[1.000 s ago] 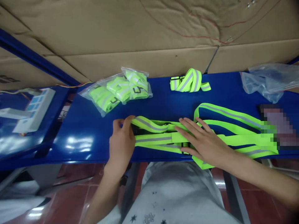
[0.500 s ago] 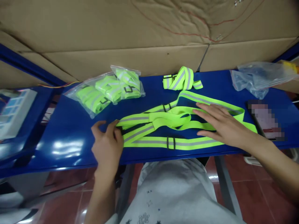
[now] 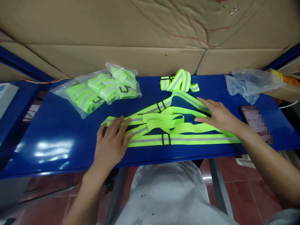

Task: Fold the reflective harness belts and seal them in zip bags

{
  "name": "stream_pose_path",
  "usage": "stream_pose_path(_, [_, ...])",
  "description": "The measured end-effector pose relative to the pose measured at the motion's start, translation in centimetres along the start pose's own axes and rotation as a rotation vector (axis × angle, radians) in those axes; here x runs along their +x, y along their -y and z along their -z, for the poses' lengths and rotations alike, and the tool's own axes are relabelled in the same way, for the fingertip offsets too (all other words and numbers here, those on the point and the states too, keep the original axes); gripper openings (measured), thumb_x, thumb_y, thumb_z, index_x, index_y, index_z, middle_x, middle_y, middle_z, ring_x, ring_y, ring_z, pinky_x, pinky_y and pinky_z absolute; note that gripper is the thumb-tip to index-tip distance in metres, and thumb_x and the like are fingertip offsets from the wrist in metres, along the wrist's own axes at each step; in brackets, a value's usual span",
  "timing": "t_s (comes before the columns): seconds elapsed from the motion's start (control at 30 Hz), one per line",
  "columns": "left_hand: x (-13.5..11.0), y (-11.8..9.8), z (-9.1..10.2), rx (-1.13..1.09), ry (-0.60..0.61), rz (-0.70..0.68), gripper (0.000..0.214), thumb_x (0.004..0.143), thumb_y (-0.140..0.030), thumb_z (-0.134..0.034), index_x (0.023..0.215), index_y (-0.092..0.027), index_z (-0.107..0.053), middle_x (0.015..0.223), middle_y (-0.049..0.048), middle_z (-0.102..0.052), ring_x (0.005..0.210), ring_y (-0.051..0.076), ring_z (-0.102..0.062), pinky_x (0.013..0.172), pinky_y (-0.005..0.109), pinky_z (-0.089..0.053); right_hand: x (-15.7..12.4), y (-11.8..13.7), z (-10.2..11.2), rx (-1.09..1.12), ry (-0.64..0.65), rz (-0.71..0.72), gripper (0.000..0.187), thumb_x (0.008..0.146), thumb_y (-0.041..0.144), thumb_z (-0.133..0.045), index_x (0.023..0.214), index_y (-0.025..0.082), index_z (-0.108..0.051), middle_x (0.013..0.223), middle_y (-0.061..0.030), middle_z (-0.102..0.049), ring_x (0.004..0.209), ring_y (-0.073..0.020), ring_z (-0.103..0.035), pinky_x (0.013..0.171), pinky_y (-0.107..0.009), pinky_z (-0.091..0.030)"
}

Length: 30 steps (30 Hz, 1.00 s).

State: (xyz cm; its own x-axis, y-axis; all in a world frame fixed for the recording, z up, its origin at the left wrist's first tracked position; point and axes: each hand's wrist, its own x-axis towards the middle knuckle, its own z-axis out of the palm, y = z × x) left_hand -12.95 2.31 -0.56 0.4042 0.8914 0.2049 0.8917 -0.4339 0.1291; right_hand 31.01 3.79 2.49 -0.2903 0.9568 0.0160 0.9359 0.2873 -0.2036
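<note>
A neon yellow-green reflective strap harness (image 3: pixel 187 139) lies spread across the blue table in front of me, with grey stripes and black slide buckles. My left hand (image 3: pixel 112 140) rests with its fingers laid over the harness's left end, partly covering the straps there. Over the right part of the harness is my right hand (image 3: pixel 219 116), fingers stretched and thumb apart. It hides a stretch of the straps; whether it presses on them is hard to see.
Several clear bags of folded reflective straps (image 3: pixel 100 89) lie at the back left. Behind the harness sits a rolled reflective strap (image 3: pixel 179 80). Empty plastic bags (image 3: pixel 252 82) and a phone (image 3: pixel 255 122) are on the right. A cardboard wall (image 3: pixel 117 56) closes off the table's back.
My left hand has gone from curled fingers at the harness's left end to lying flat over it. My right hand has shifted slightly; the view has moved a little.
</note>
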Motion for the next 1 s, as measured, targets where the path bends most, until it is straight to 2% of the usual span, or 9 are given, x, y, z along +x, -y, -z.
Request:
stream_pose_path(0.13, [0.0, 0.3, -0.4, 0.015, -0.032, -0.005, 0.049, 0.107, -0.041, -0.043, 0.152, -0.023, -0.049, 0.159, 0.0132, -0.049, 0.146, 0.034, -0.048, 0.121, 0.055, -0.028, -2.3, -0.9, 0.8, -0.036, -0.189, 0.281, 0.024, 0.107, 0.030, -0.052, 0.120, 0.022, -0.071, 0.111, -0.0074, -0.076, 0.103, -0.0211, -0.071, 0.091, -0.035, -0.048])
stream_pose_path(0.2, [0.0, 0.4, -0.4, 0.010, -0.053, -0.026, 0.046, 0.106, -0.042, -0.046, 0.146, -0.021, -0.054, 0.157, 0.0142, -0.052, 0.143, 0.034, -0.051, 0.119, 0.053, -0.031, -3.8, -1.2, 1.6, -0.168, -0.339, 0.347, 0.019, 0.102, 0.018, -0.059, 0.115, 0.023, -0.072, 0.107, -0.0063, -0.076, 0.096, -0.0196, -0.071, 0.087, -0.035, -0.046])
stream_pose_path(0.27, [0.0, 0.5, -0.5, 0.012, -0.066, -0.041, 0.043, 0.105, -0.043, -0.048, 0.140, -0.020, -0.058, 0.153, 0.0149, -0.054, 0.140, 0.034, -0.053, 0.117, 0.052, -0.034, -5.3, -0.9, 2.1, -0.305, -0.419, 0.367, 0.030, 0.097, 0.009, -0.064, 0.121, 0.025, -0.069, 0.110, -0.0057, -0.076, 0.092, -0.0191, -0.071, 0.086, -0.036, -0.044])
stream_pose_path(0.33, [0.0, 0.5, -0.5, 0.018, -0.078, -0.048, 0.041, 0.105, -0.044, -0.050, 0.136, -0.019, -0.060, 0.150, 0.0155, -0.057, 0.137, 0.035, -0.055, 0.115, 0.052, -0.035, -6.5, -0.2, 2.0, -0.372, -0.389, 0.353, 0.031, 0.097, 0.010, -0.065, 0.124, 0.025, -0.067, 0.114, -0.0052, -0.076, 0.093, -0.0199, -0.071, 0.088, -0.038, -0.043])
stream_pose_path(0.43, [0.1, 0.3, -0.5, 0.034, -0.085, -0.051, 0.045, 0.104, -0.044, -0.050, 0.139, -0.017, -0.058, 0.148, 0.0167, -0.058, 0.134, 0.036, -0.056, 0.114, 0.053, -0.036, -7.8, -0.2, 1.4, -0.322, -0.199, 0.289, 0.015, 0.104, 0.026, -0.060, 0.115, 0.020, -0.067, 0.109, -0.0054, -0.077, 0.092, -0.0228, -0.072, 0.093, -0.042, -0.044])
stream_pose_path(0.5, [0.2, 0.2, -0.3, 0.061, -0.077, -0.057, 0.052, 0.104, -0.044, -0.050, 0.149, -0.017, -0.051, 0.147, 0.0178, -0.058, 0.133, 0.037, -0.057, 0.113, 0.054, -0.037, -8.4, -1.3, 1.2, -0.237, -0.100, 0.219, 0.020, 0.107, 0.034, -0.053, 0.109, 0.020, -0.067, 0.105, -0.0056, -0.077, 0.091, -0.0237, -0.073, 0.095, -0.043, -0.045])
stream_pose_path(0.67, [0.3, 0.0, -0.2, 0.172, -0.037, -0.074, 0.060, 0.104, -0.044, -0.051, 0.160, -0.025, -0.040, 0.142, 0.0207, -0.059, 0.129, 0.040, -0.058, 0.109, 0.058, -0.039, -9.1, -3.4, 3.0, -0.158, -0.102, 0.083, 0.019, 0.106, 0.033, -0.054, 0.106, 0.021, -0.069, 0.101, -0.0087, -0.077, 0.089, -0.0234, -0.073, 0.081, -0.037, -0.052])
stream_pose_path(0.8, [0.3, -0.5, 0.0, 0.190, -0.024, -0.074, 0.059, 0.104, -0.040, -0.050, 0.160, -0.024, -0.041, 0.148, 0.0225, -0.054, 0.134, 0.042, -0.056, 0.112, 0.062, -0.037, -7.1, 1.5, 3.9, -0.134, -0.336, 0.094, 0.023, 0.103, 0.025, -0.059, 0.123, 0.019, -0.067, 0.120, -0.0147, -0.071, 0.114, -0.0278, -0.067, 0.100, -0.043, -0.050])
stream_pose_path(1.0, [0.7, -0.9, 0.4, 0.145, -0.022, -0.169, 0.057, 0.105, -0.027, -0.046, 0.161, -0.023, -0.037, 0.167, 0.0195, -0.034, 0.154, 0.038, -0.036, 0.124, 0.064, -0.023, 0.6, 10.6, 0.4, -0.005, -0.140, 0.277, 0.051, 0.105, 0.043, -0.056, 0.145, 0.014, -0.053, 0.147, -0.0173, -0.058, 0.137, -0.0328, -0.055, 0.113, -0.048, -0.044])
